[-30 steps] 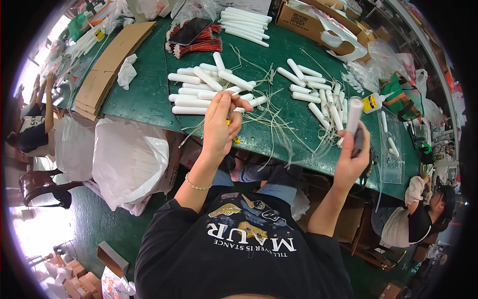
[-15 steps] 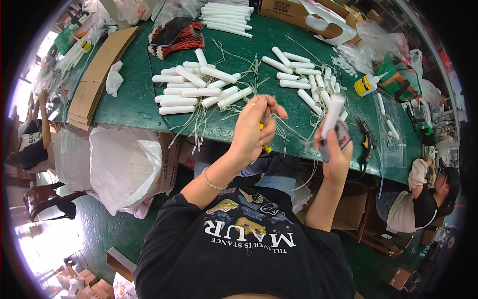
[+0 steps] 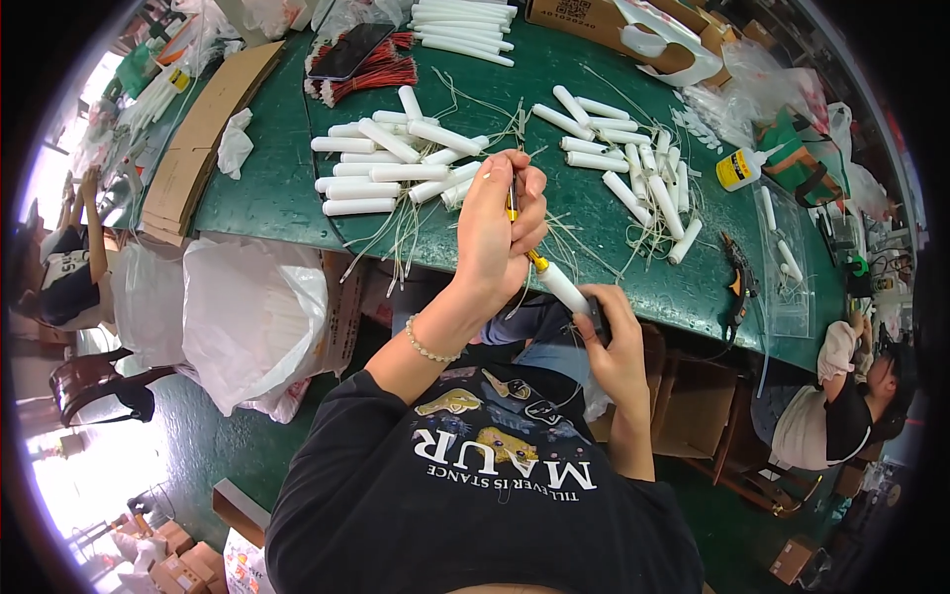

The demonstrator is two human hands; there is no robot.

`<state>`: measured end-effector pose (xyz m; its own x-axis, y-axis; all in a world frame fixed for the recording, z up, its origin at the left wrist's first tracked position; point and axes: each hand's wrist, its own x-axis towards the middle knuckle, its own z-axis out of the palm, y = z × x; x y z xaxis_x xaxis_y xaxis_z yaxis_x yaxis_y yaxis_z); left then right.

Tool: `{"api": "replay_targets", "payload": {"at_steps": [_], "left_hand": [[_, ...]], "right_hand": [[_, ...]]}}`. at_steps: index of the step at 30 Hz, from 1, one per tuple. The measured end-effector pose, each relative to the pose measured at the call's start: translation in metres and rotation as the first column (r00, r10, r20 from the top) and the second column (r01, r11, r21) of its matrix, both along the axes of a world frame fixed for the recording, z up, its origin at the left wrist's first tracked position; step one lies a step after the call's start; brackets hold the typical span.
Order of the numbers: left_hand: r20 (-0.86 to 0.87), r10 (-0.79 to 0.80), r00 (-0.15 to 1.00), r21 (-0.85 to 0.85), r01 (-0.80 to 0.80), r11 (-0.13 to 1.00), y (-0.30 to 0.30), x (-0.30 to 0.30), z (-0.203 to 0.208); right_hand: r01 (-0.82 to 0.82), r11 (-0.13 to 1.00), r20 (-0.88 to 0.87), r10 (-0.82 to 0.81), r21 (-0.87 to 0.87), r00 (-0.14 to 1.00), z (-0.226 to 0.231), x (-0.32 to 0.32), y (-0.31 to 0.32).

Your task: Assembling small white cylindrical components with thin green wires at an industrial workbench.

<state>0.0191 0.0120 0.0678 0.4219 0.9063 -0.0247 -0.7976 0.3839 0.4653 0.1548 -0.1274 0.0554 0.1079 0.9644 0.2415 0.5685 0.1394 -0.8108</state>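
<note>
My left hand (image 3: 503,223) is closed around a slim yellow-and-black tool (image 3: 513,206), whose kind I cannot make out. My right hand (image 3: 616,346) grips a white tube (image 3: 564,289) and has a dark object (image 3: 597,315) against it, largely covered by the fingers. The tube slants up to the left, its upper end at the tool's yellow lower part; whether they touch is unclear. Beyond my left hand lies a pile of white tubes (image 3: 371,171) with thin pale wires. Another group of wired white tubes (image 3: 666,208) lies farther right.
A yellow-labelled bottle (image 3: 734,170) and a black-and-orange tool (image 3: 738,287) lie at the right of the green table (image 3: 267,198). Farther back are a phone (image 3: 350,51), red wires (image 3: 388,76), white rods (image 3: 463,30) and a cardboard box (image 3: 604,35). A plastic-lined container (image 3: 252,327) stands left of me.
My right hand has moved left and down, bringing the white tube from near the right group to the tool below my left hand. My left hand stays closed on the tool.
</note>
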Motion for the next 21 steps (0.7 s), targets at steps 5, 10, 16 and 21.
{"api": "replay_targets", "payload": {"at_steps": [5, 10, 16, 21], "left_hand": [[-0.067, 0.043, 0.997, 0.163, -0.031, 0.986, -0.005, 0.0, 0.0], [-0.147, 0.132, 0.98, 0.29, -0.085, 0.953, -0.02, 0.013, -0.006], [-0.065, 0.224, 0.973, 0.399, -0.18, 0.899, -0.026, 0.018, -0.017], [-0.111, 0.26, 0.959, 0.478, -0.178, 0.86, -0.032, 0.019, -0.022]], "right_hand": [[0.025, 1.0, -0.011, -0.025, 0.016, 1.0, -0.008, -0.005, 0.001], [0.036, 0.998, -0.032, -0.035, 0.043, 0.999, -0.007, -0.014, 0.003], [0.09, 0.996, -0.13, -0.091, -0.021, 0.987, -0.017, -0.02, 0.005], [0.139, 0.99, -0.199, -0.138, -0.006, 0.97, -0.018, -0.025, 0.006]]}}
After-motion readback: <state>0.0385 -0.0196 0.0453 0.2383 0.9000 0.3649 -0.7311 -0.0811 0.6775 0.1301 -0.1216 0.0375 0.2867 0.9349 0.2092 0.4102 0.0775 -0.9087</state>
